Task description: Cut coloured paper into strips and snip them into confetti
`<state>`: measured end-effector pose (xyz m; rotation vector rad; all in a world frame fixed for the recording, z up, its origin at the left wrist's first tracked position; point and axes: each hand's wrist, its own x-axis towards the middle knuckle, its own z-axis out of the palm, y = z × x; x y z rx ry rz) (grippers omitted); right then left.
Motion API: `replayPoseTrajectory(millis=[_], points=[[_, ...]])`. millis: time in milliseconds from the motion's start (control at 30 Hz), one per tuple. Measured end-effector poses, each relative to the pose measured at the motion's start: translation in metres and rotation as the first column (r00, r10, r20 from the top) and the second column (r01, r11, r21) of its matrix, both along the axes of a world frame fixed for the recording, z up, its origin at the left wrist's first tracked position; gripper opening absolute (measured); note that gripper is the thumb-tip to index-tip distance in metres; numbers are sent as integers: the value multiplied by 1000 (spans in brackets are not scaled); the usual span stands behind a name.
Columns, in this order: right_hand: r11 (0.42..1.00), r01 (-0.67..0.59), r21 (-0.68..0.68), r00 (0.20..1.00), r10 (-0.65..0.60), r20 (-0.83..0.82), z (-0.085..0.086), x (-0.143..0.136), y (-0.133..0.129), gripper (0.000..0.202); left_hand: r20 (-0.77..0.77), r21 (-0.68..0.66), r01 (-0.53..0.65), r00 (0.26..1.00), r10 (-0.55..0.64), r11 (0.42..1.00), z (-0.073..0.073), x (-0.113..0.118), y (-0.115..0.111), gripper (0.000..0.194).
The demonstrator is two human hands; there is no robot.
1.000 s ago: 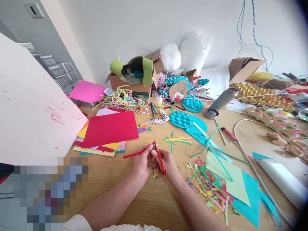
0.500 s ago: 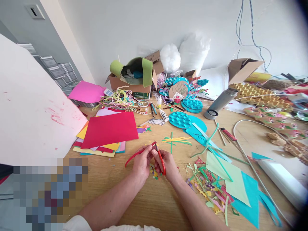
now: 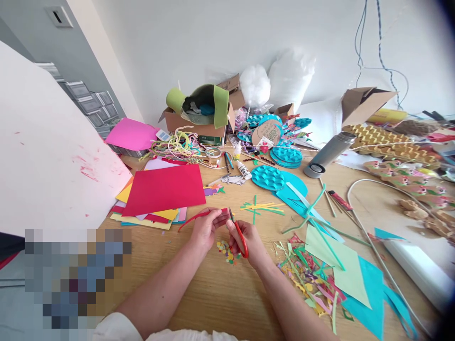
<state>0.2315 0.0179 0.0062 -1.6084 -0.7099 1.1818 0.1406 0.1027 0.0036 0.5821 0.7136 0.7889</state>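
My left hand (image 3: 206, 229) pinches a narrow red paper strip (image 3: 191, 219), whose tail hangs out to the left and whose other end points at the scissors. In my right hand (image 3: 247, 239) are red-handled scissors (image 3: 241, 237), their dark blades pointing up and away beside the strip's right end. Whether the blades touch the strip is too small to tell. Small round paper bits (image 3: 224, 251) in yellow, green and other colours lie on the table under and between my hands. Beyond them rest crossed yellow and green strips (image 3: 263, 207).
Red paper (image 3: 165, 189) tops a stack of coloured sheets at left, near a large white board (image 3: 53, 151). Colourful scraps (image 3: 313, 279) and pale green paper (image 3: 348, 270) lie at right. A metal flask (image 3: 330, 154) and glue bottle (image 3: 243, 170) stand or lie farther back.
My left hand has shifted slightly left, away from the scissors, and its fingers have spread a little. More of the round bits shows between my hands. The view has shifted slightly.
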Motion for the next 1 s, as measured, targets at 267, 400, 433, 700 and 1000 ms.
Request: replayPoseTrajectory(millis=[267,400,433,700,1000], points=[[998,-53,-35,999,54,5,1,0,-1,47,-78,118,96,993,-87,988,5,-8,16,18],[997,-70,-22,998,70,4,2,0,-2,46,-85,148,143,988,-132,979,5,-9,19,18],[997,-73,-17,997,73,-1,2,0,-2,45,-83,153,151,987,-139,977,5,-10,20,18],[996,-91,5,996,91,3,-2,2,-2,45,-79,164,185,982,-174,969,4,-10,19,19],[996,-92,-18,996,92,19,0,2,-3,45,-73,161,183,982,-173,970,7,-10,18,20]])
